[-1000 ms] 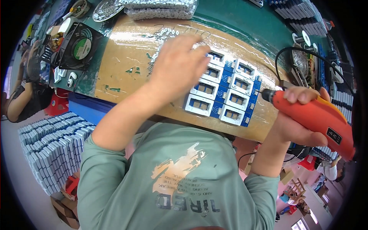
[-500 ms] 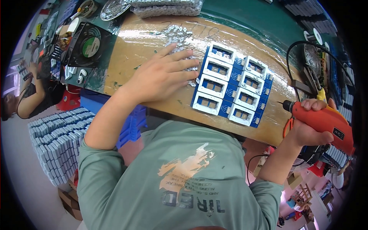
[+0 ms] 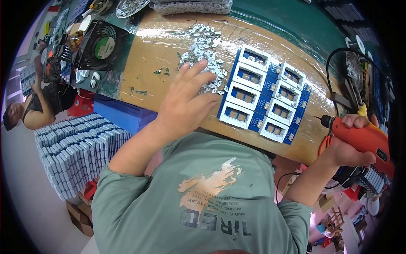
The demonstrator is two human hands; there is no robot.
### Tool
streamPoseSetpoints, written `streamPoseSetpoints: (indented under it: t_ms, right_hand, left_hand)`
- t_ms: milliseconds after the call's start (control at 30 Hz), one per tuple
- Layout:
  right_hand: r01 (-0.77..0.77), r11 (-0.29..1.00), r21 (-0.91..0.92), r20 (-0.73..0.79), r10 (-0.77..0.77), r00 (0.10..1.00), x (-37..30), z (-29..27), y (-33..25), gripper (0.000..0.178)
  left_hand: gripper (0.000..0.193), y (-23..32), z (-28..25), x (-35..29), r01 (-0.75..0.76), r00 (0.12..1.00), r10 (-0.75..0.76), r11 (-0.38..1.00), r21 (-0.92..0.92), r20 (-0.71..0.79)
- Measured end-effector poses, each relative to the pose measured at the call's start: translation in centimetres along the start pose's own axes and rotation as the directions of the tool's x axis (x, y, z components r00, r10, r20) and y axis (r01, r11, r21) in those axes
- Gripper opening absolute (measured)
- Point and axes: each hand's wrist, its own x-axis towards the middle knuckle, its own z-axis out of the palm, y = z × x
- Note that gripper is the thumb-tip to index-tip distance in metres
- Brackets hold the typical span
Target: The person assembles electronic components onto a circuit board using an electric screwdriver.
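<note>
My right hand (image 3: 344,146) grips a red power drill (image 3: 363,137) at the table's right edge, its thin bit pointing left toward the boards. My left hand (image 3: 186,103) hangs over the near side of a heap of small white and metal parts (image 3: 206,48), fingers apart; nothing shows between them. Right of the heap lies a blue circuit board panel (image 3: 267,91). Two columns of white rectangular frames (image 3: 242,95) sit on it, with small brownish squares visible inside. Screws show on some frames of the right column.
A black fan (image 3: 101,46) stands at the left, near a blue crate (image 3: 116,116) and stacked pale blocks (image 3: 74,148). Bubble-wrapped goods (image 3: 190,6) lie at the back. A black cable (image 3: 332,67) loops at the right. A co-worker (image 3: 40,106) sits far left, holding a panel.
My left hand has drawn back toward me off the heap, uncovering more of the small parts. The drill stays in my right hand. The co-worker's panel is now raised.
</note>
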Motion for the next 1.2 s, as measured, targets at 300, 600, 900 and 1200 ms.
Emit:
streamPoseSetpoints:
  t_ms: [300,600,900,1200]
  right_hand:
    - [-0.030,0.984,0.175,0.089,0.014,0.996,0.3,-1.1,0.3,0.114]
    - [-0.016,0.994,0.110,0.043,0.012,0.999,0.1,-0.9,0.1,0.115]
    - [-0.014,0.995,0.097,0.061,0.008,0.998,0.0,-0.8,0.0,0.109]
    - [-0.013,0.992,0.126,0.094,0.001,0.996,0.0,-0.9,-0.1,0.113]
  left_hand:
    - [0.017,0.2,-2.4,-0.8,0.194,0.970,-0.226,0.942,-0.274,-0.090]
    - [0.021,-0.8,-1.6,-1.0,0.131,0.991,-0.130,0.982,-0.138,0.020]
    - [0.018,-1.5,-0.8,-1.0,0.147,0.989,-0.149,0.983,-0.110,-0.005]
    - [0.018,-1.6,-1.3,0.3,0.069,0.995,-0.066,0.997,-0.042,0.081]
